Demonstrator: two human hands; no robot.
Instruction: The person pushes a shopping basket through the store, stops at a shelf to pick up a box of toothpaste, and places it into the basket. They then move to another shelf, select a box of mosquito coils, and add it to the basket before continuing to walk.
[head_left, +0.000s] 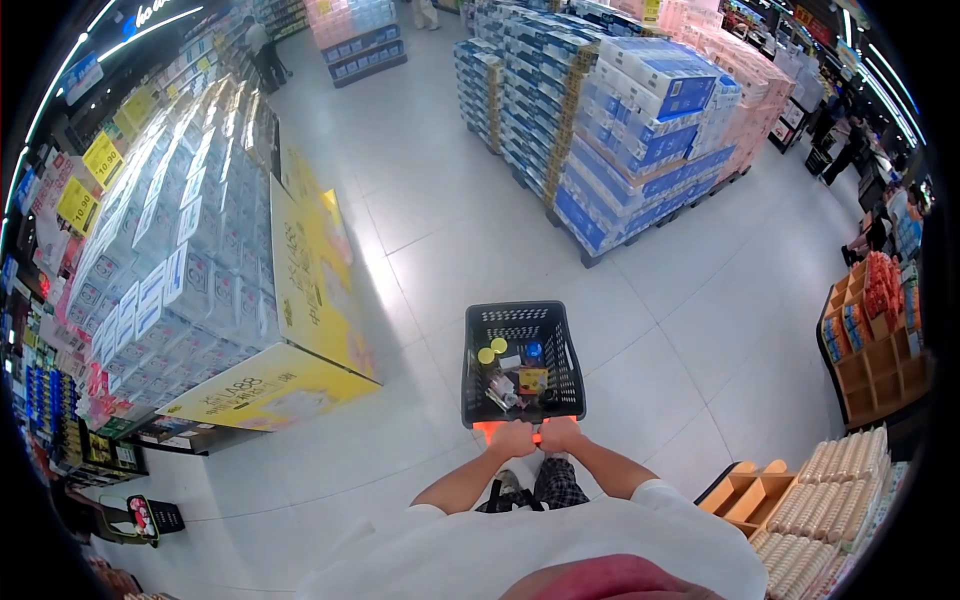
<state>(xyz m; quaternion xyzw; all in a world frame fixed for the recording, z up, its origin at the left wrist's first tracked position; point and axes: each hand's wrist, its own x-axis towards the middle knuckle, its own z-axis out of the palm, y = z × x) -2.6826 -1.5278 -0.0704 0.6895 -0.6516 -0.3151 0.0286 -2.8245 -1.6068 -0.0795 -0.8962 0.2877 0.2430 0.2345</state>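
My left hand (513,438) and my right hand (560,434) are side by side, both wrapped round the orange handle (488,427) of a black shopping basket cart (473,345). The cart stands upright just ahead of my body. Inside it lie two yellow round lids (492,350), a blue item (534,351), a yellow box (533,381) and several small packages too jumbled to name. Parts of the handle are hidden under my fingers.
Stacked tissue packs behind a yellow display board (325,290) stand on the left. Pallets of blue and white cartons (640,140) rise ahead to the right. Egg trays (835,490) and a wooden shelf (870,360) are at right. Several people are farther off.
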